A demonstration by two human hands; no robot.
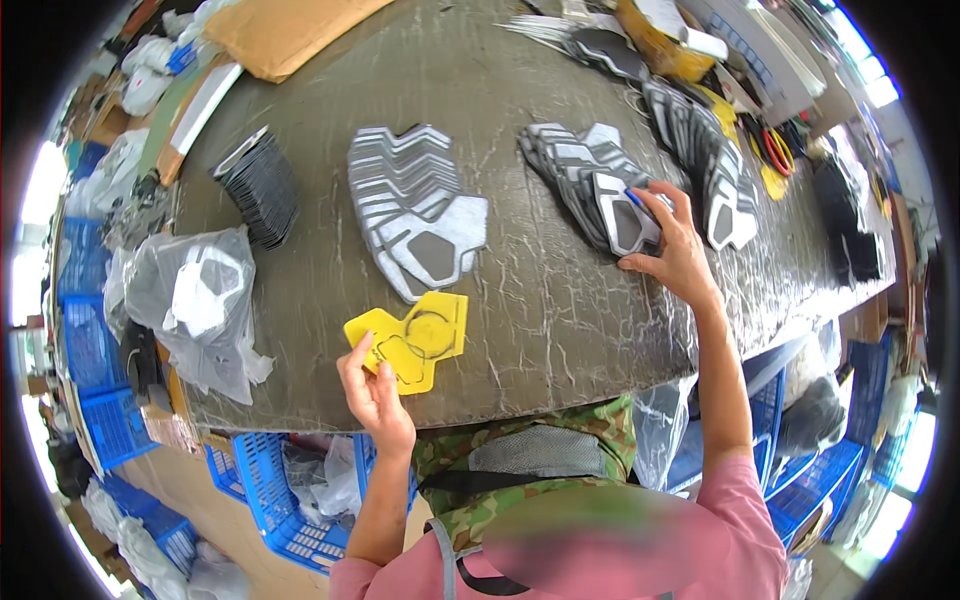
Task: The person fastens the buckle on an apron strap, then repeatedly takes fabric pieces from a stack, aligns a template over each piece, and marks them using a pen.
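Yellow template (445, 343): where do you have it, and how is it held?

Viewing remotely, I place it over the near edge of the table (310, 330), left of the middle. The left hand (375, 390) holds its left side between thumb and fingers.

And the right hand (672, 245)?

Thumb and fingers stand moderately apart at the right side of a grey-and-white panel (625, 228) atop a stack. I note a blue item (633, 197) at the fingertips; its kind, and whether the panel is gripped, I cannot tell.

Surroundings?

I record a fanned row of similar panels (405, 200) just beyond the template. Another fanned row (690, 130) lies toward the right edge, near scissors (777, 152). Toward the left edge are stacked dark pieces (262, 190); nearer, a clear plastic bag (150, 280).
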